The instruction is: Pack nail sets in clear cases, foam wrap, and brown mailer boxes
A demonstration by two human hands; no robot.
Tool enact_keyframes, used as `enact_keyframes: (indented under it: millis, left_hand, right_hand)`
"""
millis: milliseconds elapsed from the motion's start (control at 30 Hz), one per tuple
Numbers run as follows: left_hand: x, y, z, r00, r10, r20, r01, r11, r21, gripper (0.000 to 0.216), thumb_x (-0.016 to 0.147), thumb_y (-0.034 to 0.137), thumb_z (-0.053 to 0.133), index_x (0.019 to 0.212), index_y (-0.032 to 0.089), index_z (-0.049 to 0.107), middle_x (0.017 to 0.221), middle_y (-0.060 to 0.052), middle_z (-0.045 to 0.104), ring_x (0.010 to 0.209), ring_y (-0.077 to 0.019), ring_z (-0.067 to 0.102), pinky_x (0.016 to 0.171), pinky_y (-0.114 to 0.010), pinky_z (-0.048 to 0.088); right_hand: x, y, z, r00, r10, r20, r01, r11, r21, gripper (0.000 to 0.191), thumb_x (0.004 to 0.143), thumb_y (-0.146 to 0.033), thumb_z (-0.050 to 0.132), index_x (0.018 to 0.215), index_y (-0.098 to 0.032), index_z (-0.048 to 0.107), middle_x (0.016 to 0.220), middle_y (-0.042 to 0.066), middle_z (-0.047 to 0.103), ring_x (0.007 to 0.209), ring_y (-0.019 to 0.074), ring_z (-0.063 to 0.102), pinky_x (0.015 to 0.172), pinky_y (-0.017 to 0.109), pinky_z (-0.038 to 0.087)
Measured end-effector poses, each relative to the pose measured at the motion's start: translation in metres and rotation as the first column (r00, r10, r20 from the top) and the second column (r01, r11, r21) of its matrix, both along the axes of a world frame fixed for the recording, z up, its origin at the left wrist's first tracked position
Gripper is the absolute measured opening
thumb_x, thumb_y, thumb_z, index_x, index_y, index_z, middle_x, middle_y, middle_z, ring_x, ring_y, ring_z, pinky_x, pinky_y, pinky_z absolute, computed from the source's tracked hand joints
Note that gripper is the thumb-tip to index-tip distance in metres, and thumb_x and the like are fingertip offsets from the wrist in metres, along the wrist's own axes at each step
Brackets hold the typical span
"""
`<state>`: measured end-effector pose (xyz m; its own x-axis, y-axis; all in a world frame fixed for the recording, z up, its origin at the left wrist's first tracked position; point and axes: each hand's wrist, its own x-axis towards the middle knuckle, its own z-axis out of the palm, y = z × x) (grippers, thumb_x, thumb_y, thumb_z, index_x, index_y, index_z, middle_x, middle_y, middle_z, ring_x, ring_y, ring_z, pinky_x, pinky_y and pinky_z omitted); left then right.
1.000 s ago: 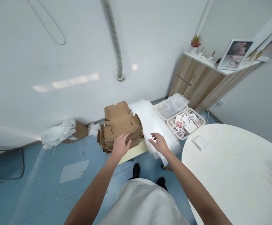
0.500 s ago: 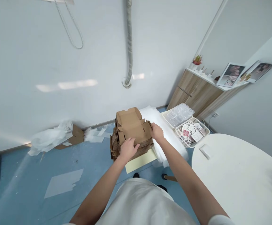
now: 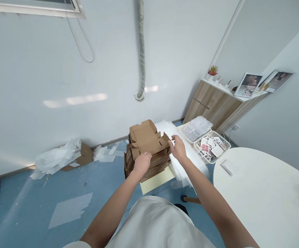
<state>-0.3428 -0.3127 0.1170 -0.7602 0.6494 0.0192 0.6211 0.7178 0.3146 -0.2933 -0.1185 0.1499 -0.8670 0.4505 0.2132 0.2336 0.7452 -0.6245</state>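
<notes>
A stack of flat brown cardboard boxes (image 3: 153, 167) lies in front of me. Its top piece, an unfolded cardboard box (image 3: 144, 137) with slots and side flaps, faces up. At the near edge of that piece is my left hand (image 3: 142, 164), fingers together and closed over the cardboard; its fingertips are partly hidden. Beside the right end, my right hand (image 3: 178, 148) has its thumb and fingers apart with nothing between them. Its thumb is close to the raised right flap (image 3: 164, 139); whether they touch I cannot tell.
White foam sheets (image 3: 188, 165) and a pale yellow board (image 3: 156, 181) lie by the stack. Two white baskets, one holding clear plastic packs (image 3: 198, 128), the other printed cards (image 3: 211, 146), stand right. A round white table (image 3: 263, 186) is nearer. Wrapping scraps (image 3: 59, 156) lie left.
My right hand has let go of the cardboard's right end and opened slightly away to the right. My left hand's fingers have drawn together at the near edge. The view has tilted up slightly.
</notes>
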Motion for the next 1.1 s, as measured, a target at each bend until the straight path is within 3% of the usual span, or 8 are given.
enact_keyframes:
  millis: [133,267,367,533,733,800,967,1100]
  left_hand:
    - [-0.001,0.000,0.007,0.997,0.021,-0.070,-0.018,0.999,0.042,0.029,0.086,0.025,0.028,0.089,0.019,0.056,0.086,-0.009,0.059,0.081,-0.0212,0.055,0.071,-0.032,0.039]
    - [0.002,-0.002,0.016,0.992,0.057,-0.113,-0.045,0.994,0.100,0.029,0.085,0.026,0.029,0.089,0.019,0.057,0.089,-0.009,0.060,0.088,-0.0221,0.052,0.077,-0.034,0.036]
    - [0.004,-0.005,0.023,0.986,0.079,-0.147,-0.055,0.986,0.158,0.029,0.085,0.026,0.029,0.089,0.020,0.057,0.089,-0.009,0.060,0.090,-0.0226,0.051,0.081,-0.037,0.033]
    - [0.011,-0.007,0.031,0.977,0.098,-0.189,-0.030,0.942,0.333,0.028,0.084,0.022,0.030,0.091,0.022,0.057,0.093,-0.007,0.061,0.094,-0.0226,0.051,0.091,-0.041,0.026]
    - [0.027,-0.007,0.029,0.984,0.093,-0.155,-0.017,0.900,0.435,0.027,0.083,0.022,0.033,0.094,0.024,0.058,0.095,-0.005,0.062,0.099,-0.0221,0.049,0.098,-0.044,0.016]
    - [0.034,-0.007,0.026,0.989,0.058,-0.139,0.008,0.902,0.432,0.027,0.083,0.023,0.034,0.094,0.025,0.059,0.096,-0.005,0.062,0.100,-0.0219,0.049,0.099,-0.044,0.015]
    - [0.051,0.001,0.018,0.992,-0.070,-0.101,0.105,0.908,0.406,0.028,0.084,0.022,0.034,0.095,0.026,0.059,0.095,-0.004,0.063,0.101,-0.0217,0.049,0.099,-0.046,0.014]
    - [0.060,0.013,0.015,0.976,-0.145,-0.163,0.199,0.894,0.400,0.026,0.084,0.020,0.035,0.095,0.025,0.059,0.093,-0.004,0.064,0.099,-0.0203,0.050,0.099,-0.046,0.011]
  right_hand:
    - [0.027,-0.029,-0.009,0.928,0.350,0.132,-0.363,0.928,0.090,0.020,0.081,-0.035,0.041,0.083,-0.022,0.055,0.083,0.007,0.060,0.087,0.0209,0.051,0.086,0.036,0.028]
    - [0.038,-0.038,-0.034,0.912,0.342,0.228,-0.352,0.936,0.003,0.022,0.079,-0.038,0.045,0.080,-0.021,0.059,0.085,0.007,0.060,0.090,0.0216,0.052,0.086,0.039,0.030]
    - [0.040,-0.031,-0.043,0.936,0.308,0.169,-0.267,0.937,-0.224,0.030,0.075,-0.043,0.050,0.096,-0.023,0.057,0.097,0.007,0.060,0.090,0.0212,0.055,0.082,0.037,0.036]
    - [0.044,-0.018,-0.029,0.976,0.212,-0.044,-0.187,0.720,-0.668,0.059,0.070,-0.049,0.055,0.121,-0.024,0.040,0.116,0.009,0.053,0.102,0.0210,0.051,0.082,0.035,0.041]
    - [0.039,-0.009,0.012,0.997,0.057,-0.044,-0.068,0.532,-0.844,0.066,0.073,-0.058,0.043,0.130,-0.029,0.025,0.122,0.008,0.048,0.089,0.0182,0.059,0.070,0.030,0.046]
    - [0.035,-0.005,0.022,0.999,0.039,-0.025,-0.042,0.543,-0.839,0.064,0.075,-0.055,0.043,0.130,-0.029,0.024,0.114,0.007,0.053,0.083,0.0170,0.061,0.067,0.028,0.047]
    - [0.034,0.009,0.023,0.988,-0.042,0.147,0.136,0.682,-0.718,0.049,0.074,-0.035,0.048,0.121,-0.025,0.041,0.099,0.006,0.059,0.064,0.0132,0.059,0.055,0.026,0.048]
    - [0.049,0.018,0.016,0.984,-0.085,0.155,0.171,0.692,-0.702,0.051,0.068,-0.021,0.045,0.119,-0.025,0.043,0.103,0.006,0.058,0.074,0.0160,0.058,0.051,0.026,0.051]
